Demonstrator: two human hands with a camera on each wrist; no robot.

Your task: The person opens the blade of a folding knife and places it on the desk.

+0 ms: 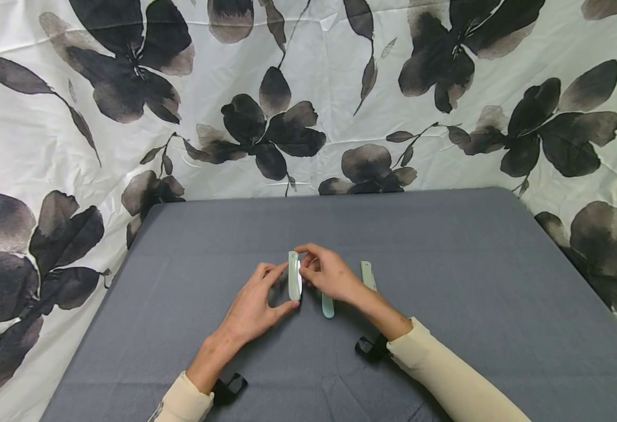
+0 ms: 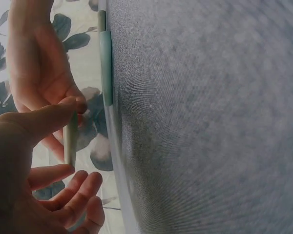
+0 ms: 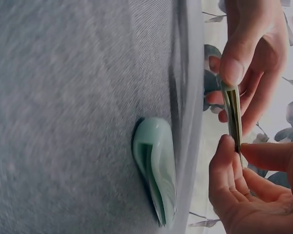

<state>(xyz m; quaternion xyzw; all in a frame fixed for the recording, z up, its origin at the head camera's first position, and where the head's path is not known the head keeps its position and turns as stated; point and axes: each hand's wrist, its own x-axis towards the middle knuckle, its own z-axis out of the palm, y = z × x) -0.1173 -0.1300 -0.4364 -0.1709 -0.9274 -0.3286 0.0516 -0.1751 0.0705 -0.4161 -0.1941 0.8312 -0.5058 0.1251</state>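
Observation:
A pale green folding knife [image 1: 293,276] is held upright between both hands above the table. My left hand [image 1: 250,308] grips its handle by the two ends, thumb at the lower end and a finger near the top. With thumb and fingertips, my right hand [image 1: 331,274] pinches the knife at its silvery blade [image 1: 300,280], which lies close along the handle. A second green knife [image 1: 328,307] rests on the table under the right hand, which partly hides it. Beyond the right wrist lies another green knife [image 1: 367,273], its lower part covered by the forearm.
The grey cloth-covered table [image 1: 224,234] extends around the hands. Behind it hangs a white curtain [image 1: 319,53] with dark flowers. Black straps with small devices [image 1: 230,388] sit at both wrists, below the cream sleeves [image 1: 445,366].

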